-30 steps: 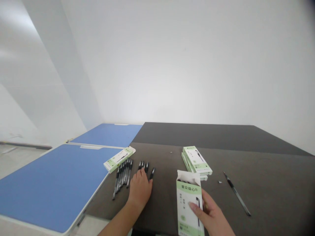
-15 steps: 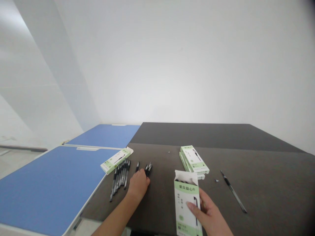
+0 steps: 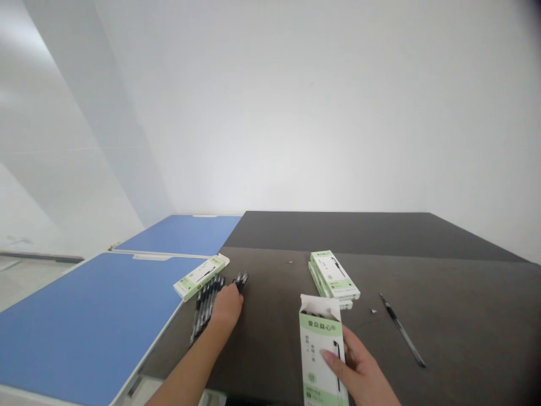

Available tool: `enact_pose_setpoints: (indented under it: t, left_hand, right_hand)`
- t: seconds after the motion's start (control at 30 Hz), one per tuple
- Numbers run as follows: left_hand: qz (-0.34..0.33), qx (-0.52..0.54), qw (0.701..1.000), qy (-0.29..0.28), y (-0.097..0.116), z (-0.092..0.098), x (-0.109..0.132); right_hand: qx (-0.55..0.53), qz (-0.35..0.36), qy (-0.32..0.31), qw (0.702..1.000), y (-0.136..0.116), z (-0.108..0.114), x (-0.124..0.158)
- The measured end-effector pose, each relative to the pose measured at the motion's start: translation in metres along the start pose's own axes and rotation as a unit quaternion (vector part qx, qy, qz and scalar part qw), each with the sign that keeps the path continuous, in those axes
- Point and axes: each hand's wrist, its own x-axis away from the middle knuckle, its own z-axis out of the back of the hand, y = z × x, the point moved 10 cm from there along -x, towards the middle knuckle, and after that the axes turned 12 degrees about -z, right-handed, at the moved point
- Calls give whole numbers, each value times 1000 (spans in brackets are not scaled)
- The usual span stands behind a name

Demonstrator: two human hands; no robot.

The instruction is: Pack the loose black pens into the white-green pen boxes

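Observation:
My left hand is closed over several black pens, whose ends stick out past the fingers; the rest of them is hidden beneath the hand. Just left of it, a row of black gel pens lies side by side on the dark table. My right hand grips an upright green-and-white pen box, thumb on its front and fingers round its right side. The box's top flap is up, and dark pen ends show inside the opening.
A green-and-white box lies at the table's left edge, by a blue surface. Behind the held box sits a stack of similar boxes. One pen lies on the right near a small scrap.
My left hand has moved left with its pens, closer to the row of pens, and now covers part of it. My right hand and the box have barely moved.

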Motion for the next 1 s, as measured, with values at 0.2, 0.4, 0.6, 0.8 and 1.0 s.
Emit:
enact_pose_setpoints:
  t: [0.2,0.4,0.6,0.8,1.0]
  left_hand:
    - [5,12,1000,10,-8,1,1]
    - [23,46,998,39,-8,1,8]
    - [29,144,989,25,-4,-7,7]
    - [-36,329,943,47,18,-2,17]
    - [-121,543,827,84,59,13,59]
  right_hand:
    - [-24,-1,-21,999,-1,-4,2]
    - [-39,-6,-38,998,-1,-9,3]
    - [-41,-2,-41,998,0,-9,2]
    - [-33,-2,-21,999,3,-3,0]
    - [-41,-6,-50,998,1,-6,-2]
